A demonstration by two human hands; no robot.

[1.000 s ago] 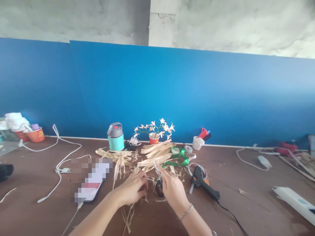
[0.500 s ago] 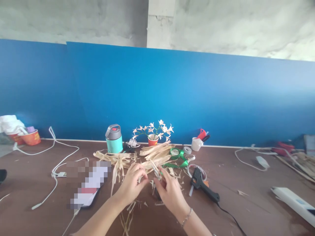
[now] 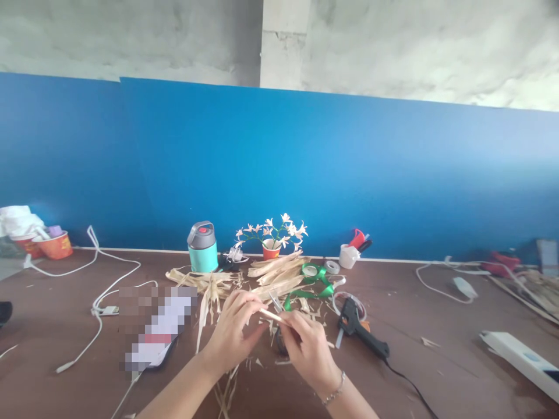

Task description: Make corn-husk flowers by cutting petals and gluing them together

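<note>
right hand [image 3: 309, 343]: pinches pale strip [image 3: 271, 315] over scissors [image 3: 275, 300]
left hand [image 3: 236, 327]: strip's end, pinch unclear
strip: best gripped lightly

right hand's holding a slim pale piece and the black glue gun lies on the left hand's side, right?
Wrong side: the head view shows the black glue gun lying on the side of the right hand, which does hold a slim pale piece.

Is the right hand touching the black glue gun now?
Apart. The head view shows brown tabletop between the right hand and the glue gun.
</note>
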